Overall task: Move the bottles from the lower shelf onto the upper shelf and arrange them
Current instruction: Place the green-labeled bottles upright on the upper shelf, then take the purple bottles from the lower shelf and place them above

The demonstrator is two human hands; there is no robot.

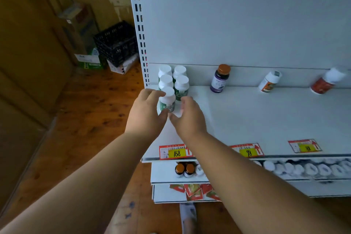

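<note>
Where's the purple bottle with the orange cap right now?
In the head view, the purple bottle stands alone at the back of the upper shelf, right of the green-label bottles and left of the orange-label bottle.

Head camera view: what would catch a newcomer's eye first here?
Two hands, left and right, frame a white-capped green bottle at the upper shelf's left end, in front of four matching ones. Further right stands a purple bottle, and bright price tags line the front edge.
</note>
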